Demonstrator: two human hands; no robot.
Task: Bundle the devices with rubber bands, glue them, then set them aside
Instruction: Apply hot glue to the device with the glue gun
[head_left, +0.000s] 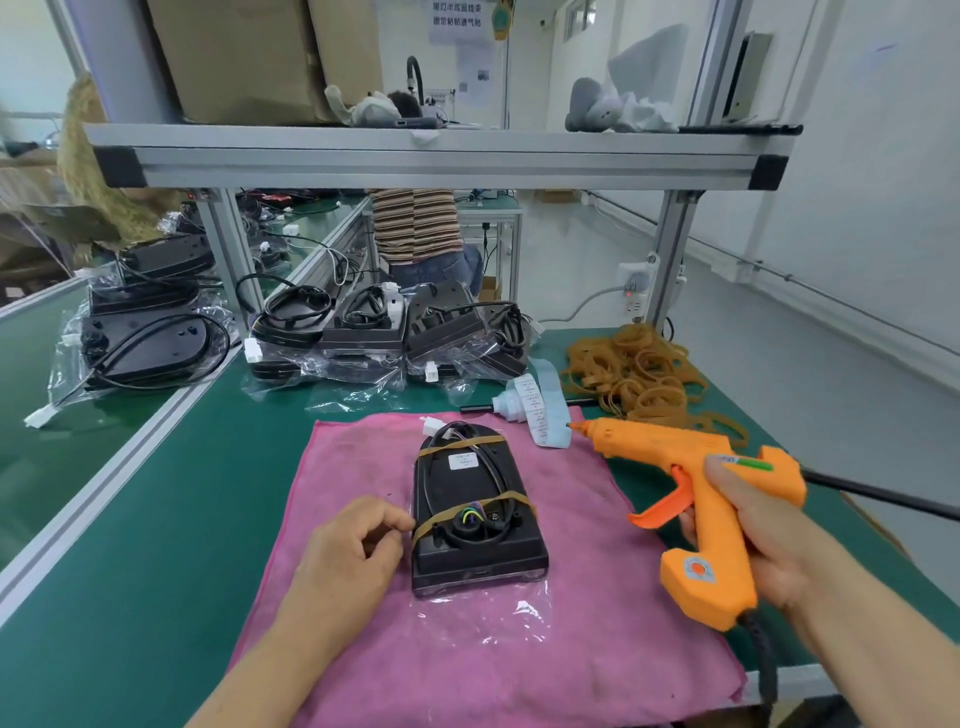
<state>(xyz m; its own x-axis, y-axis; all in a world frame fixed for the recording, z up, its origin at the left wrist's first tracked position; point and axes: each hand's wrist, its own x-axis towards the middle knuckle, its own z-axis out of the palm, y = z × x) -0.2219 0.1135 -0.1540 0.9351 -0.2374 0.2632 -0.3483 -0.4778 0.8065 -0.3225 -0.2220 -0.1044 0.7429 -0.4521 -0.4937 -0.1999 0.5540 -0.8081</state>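
We have the device (478, 514) lying flat in the middle of the pink cloth (363, 649), its cable coiled on top and two rubber bands (467, 512) stretched across it, so we judge the bundling done and the gluing in hand.

Our right hand (753, 530) grasps the orange glue gun (701, 483) by its handle over the cloth's right edge. Its nozzle points left, toward the cloth's far right corner, and is well apart from the device.

Our left hand (348, 545) rests on the cloth just left of the device, with curled fingers at the end of the nearer band. We cannot tell whether they pinch it.

Next we need to swing the nozzle in over the bundled cable and lower it close. The left hand should steady the device before we squeeze.

Loose spare bands (644, 374) lie beyond the cloth's far right corner.
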